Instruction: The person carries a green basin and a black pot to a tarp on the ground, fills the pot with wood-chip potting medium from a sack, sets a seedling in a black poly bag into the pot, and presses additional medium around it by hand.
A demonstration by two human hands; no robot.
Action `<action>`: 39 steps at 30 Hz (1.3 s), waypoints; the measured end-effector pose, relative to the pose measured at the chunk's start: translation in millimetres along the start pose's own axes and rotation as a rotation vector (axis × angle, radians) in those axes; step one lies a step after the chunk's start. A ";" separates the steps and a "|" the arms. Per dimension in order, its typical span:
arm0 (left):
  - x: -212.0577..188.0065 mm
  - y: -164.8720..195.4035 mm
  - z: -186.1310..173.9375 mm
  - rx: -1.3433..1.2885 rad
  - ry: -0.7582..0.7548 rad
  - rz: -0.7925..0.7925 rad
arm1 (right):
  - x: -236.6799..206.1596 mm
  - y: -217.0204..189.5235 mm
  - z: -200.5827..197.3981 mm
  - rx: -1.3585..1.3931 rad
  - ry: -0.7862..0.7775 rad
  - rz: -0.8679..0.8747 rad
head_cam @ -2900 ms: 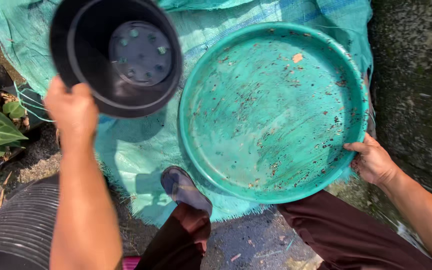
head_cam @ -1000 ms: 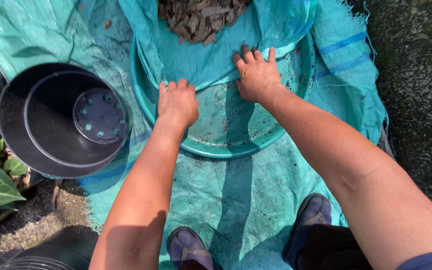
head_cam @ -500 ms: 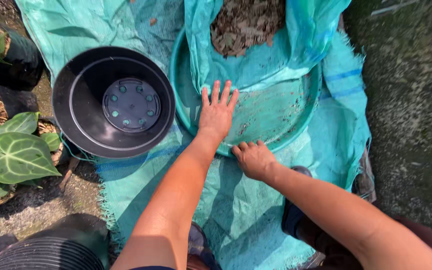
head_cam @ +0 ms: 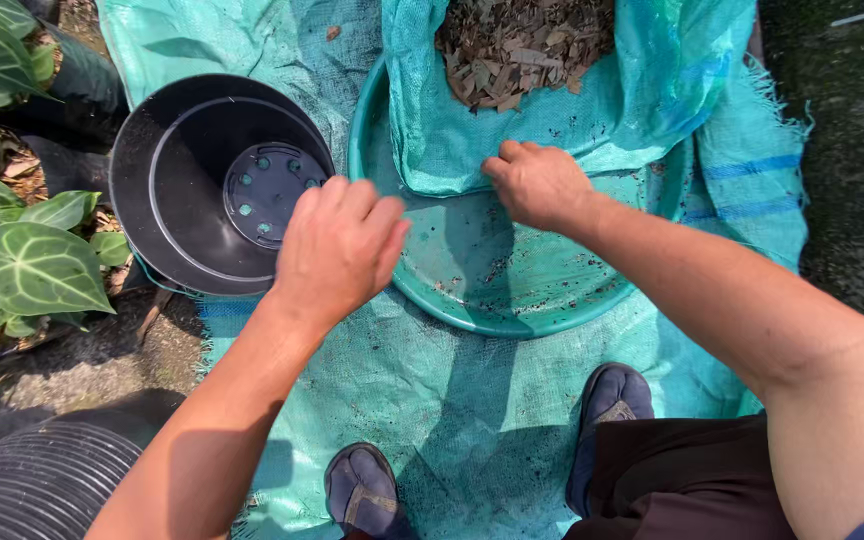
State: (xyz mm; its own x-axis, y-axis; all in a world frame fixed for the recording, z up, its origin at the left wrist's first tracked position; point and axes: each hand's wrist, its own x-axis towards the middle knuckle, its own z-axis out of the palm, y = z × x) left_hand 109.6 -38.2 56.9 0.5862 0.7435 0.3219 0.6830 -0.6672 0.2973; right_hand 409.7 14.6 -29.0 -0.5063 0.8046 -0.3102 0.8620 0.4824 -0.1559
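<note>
Here, the right hand (head_cam: 537,185) is curled shut on the hem of the green mesh sack (head_cam: 552,110), bark chips (head_cam: 522,40) heaped over the teal basin (head_cam: 522,290); the left hand (head_cam: 337,250), loosely bent and empty, is held above the basin's rim beside the black pot (head_cam: 217,185).

Along the left edge of the frame stand plants with dark green, pale-veined leaves (head_cam: 37,268), more of them in the upper left corner. A ribbed black pot (head_cam: 42,480) fills the lower left corner, on bare ground scattered with dry debris. At the bottom centre are two dark slippers (head_cam: 364,492), the other (head_cam: 607,400) to its right, below dark brown trousers (head_cam: 687,480). A dark, damp concrete surface (head_cam: 857,150) runs down the right side.
</note>
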 end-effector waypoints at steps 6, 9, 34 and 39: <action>-9.2 43.1 28.0 0.053 -0.233 -0.119 | 49.5 52.9 10.8 0.082 0.155 -0.021; 16.3 70.9 84.0 0.025 -0.400 -0.242 | 66.0 55.3 15.5 0.171 0.139 0.034; 42.3 -4.6 -37.0 0.125 -0.281 -0.906 | 100.7 61.7 21.3 0.173 0.400 0.002; 50.1 29.2 -69.2 0.137 -0.370 -0.849 | 107.1 60.1 10.3 0.496 0.495 0.000</action>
State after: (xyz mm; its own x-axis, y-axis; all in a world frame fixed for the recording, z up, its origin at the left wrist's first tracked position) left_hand 128.8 -23.5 144.0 -0.0466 0.9624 -0.2678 0.9776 0.0990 0.1859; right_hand 407.5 126.2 -81.3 -0.3562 0.9247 0.1348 0.7116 0.3619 -0.6022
